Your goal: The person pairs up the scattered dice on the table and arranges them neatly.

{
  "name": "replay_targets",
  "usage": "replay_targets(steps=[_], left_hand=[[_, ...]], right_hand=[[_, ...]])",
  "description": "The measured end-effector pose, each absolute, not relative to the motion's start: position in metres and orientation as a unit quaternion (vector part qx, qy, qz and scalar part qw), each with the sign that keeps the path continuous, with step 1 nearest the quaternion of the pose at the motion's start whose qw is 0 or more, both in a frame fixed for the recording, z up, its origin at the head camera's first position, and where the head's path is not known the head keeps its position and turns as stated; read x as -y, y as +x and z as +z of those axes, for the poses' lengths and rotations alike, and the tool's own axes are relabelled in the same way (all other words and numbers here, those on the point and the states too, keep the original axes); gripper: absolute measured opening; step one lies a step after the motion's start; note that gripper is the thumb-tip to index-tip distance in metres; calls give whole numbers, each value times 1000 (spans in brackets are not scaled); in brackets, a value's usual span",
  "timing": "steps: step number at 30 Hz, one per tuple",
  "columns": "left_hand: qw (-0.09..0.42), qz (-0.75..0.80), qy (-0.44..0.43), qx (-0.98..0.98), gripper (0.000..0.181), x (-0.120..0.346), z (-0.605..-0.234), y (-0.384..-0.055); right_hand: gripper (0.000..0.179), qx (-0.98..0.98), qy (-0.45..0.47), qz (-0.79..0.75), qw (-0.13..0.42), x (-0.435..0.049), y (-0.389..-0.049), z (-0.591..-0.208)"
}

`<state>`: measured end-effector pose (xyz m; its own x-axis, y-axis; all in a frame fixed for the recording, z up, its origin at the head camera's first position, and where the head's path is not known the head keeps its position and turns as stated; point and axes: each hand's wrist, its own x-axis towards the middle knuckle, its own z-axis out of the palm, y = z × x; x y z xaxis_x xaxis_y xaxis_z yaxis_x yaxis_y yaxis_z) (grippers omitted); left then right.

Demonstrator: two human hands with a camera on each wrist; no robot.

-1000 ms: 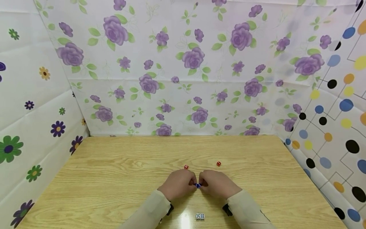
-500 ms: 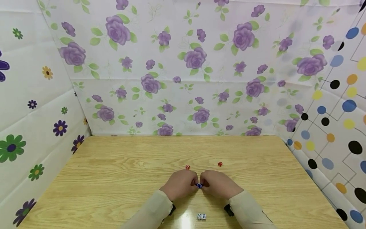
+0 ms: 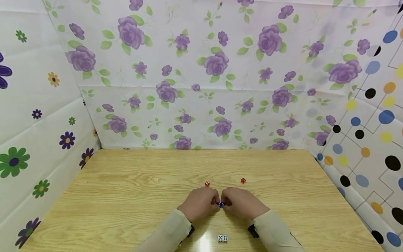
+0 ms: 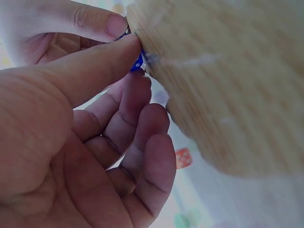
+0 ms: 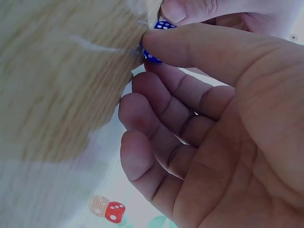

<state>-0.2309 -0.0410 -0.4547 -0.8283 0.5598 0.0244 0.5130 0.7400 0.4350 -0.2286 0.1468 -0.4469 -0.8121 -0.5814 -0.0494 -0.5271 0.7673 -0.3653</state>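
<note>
Two small blue dice with white pips meet between my hands at the middle front of the table in the head view. My left hand (image 3: 199, 203) pinches the left blue die (image 4: 137, 62) between thumb and forefinger. From the other side, my right hand (image 3: 245, 203) pinches the right blue die (image 5: 151, 57) the same way. The dice sit side by side, largely covered by fingertips; whether they touch the tabletop is hard to tell. In both wrist views the remaining fingers are bent.
Beyond the hands lie a red die (image 3: 207, 183) on the left and another red die (image 3: 243, 180) on the right. Nearer the body, two white dice (image 3: 222, 238) stand side by side. The wooden table (image 3: 132, 182) meets patterned cloth walls (image 3: 195, 115) at its back and sides.
The whole head view has shifted slightly, so everything appears a little further right. Both hands keep their pinch on the blue dice, and the red and white dice stay put.
</note>
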Motion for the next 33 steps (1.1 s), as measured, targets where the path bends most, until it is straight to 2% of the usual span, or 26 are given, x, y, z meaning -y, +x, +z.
replay_targets(steps=[14,22,27,33], left_hand=[[48,219,284,-932,11,47,-449,-230],[42,225,272,-935,14,60,-435,-236],[37,232,258,-937,20,69,-429,-239],[15,242,243,-939,19,79,-424,-243]], right_hand=[[10,-938,-291,-165,88,-152,-229,-445],[6,-943,-287,-158,58,-159,-230,-438],[5,-954,-258,-151,32,-162,-232,-434],[8,-966,-214,-146,-4,-166,-236,-430]])
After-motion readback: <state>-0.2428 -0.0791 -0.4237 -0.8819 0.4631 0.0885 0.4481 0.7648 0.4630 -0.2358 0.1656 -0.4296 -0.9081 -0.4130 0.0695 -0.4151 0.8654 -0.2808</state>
